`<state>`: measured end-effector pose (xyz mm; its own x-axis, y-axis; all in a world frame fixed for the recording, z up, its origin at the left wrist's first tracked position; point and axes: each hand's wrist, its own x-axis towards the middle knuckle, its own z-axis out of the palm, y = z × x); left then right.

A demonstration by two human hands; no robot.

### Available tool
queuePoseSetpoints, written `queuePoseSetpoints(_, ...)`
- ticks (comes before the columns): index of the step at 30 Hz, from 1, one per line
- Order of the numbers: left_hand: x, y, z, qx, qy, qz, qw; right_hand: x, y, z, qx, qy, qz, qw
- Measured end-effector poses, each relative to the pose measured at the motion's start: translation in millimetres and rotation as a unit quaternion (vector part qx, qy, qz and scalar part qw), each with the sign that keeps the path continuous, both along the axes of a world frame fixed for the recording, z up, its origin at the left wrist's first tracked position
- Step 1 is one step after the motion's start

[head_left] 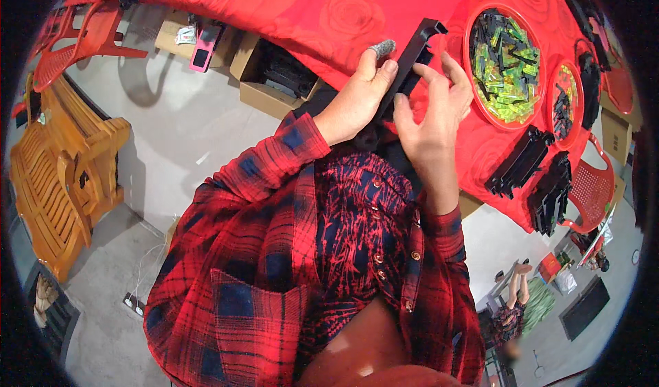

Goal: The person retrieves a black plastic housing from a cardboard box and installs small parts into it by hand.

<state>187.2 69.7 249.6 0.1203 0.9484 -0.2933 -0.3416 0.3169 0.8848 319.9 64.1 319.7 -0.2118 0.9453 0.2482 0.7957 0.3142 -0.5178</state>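
Observation:
A long black plastic strip [414, 48] with a hooked far end slants over the near edge of the red-covered table. My left hand [358, 100] is closed round its left side, thumb along the strip, and one finger wears a grey cover. On the strip's right side is my right hand [437, 109], its fingers spread and bent, with thumb and index tips at or close to the strip. Whether they pinch a small piece cannot be seen. Right of that hand, a round red basket [468, 67] contains many yellow-green clear pieces and black pieces.
A smaller red basket [554, 98] with dark pieces stands farther right. Black strips [519, 159] lie stacked at the table's right, beside another black stack [551, 193]. Left of the table are a cardboard box [264, 100], a pink phone [204, 49] and a wooden bench [58, 181].

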Motion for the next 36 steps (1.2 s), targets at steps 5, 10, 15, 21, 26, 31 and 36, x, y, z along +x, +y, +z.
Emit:
queuePoseSetpoints(5,0,0,7,-0.008,-0.034,-0.017,0.999,-2,1,-3,-0.020,-0.024,0.023,0.999)
queuePoseSetpoints(10,-2,0,10,0.011,0.012,-0.031,0.999,-3,1,-6,-0.013,-0.014,0.011,1.000)
queuePoseSetpoints(15,-4,-3,25,0.025,0.076,-0.038,0.996,-1,2,-7,-0.012,0.001,-0.008,1.000)
queuePoseSetpoints(21,-5,0,25,-0.010,0.017,-0.052,0.998,3,0,-10,0.005,-0.003,-0.016,1.000)
queuePoseSetpoints(26,-2,1,20,-0.012,-0.005,-0.032,0.999,2,0,-12,0.007,0.001,-0.028,1.000)
queuePoseSetpoints(31,-4,-4,23,-0.011,0.010,-0.013,1.000,-1,-2,-19,0.002,-0.005,-0.013,1.000)
queuePoseSetpoints(36,-13,-7,18,0.045,0.041,-0.021,0.998,-5,-4,-17,0.012,0.041,0.043,0.998)
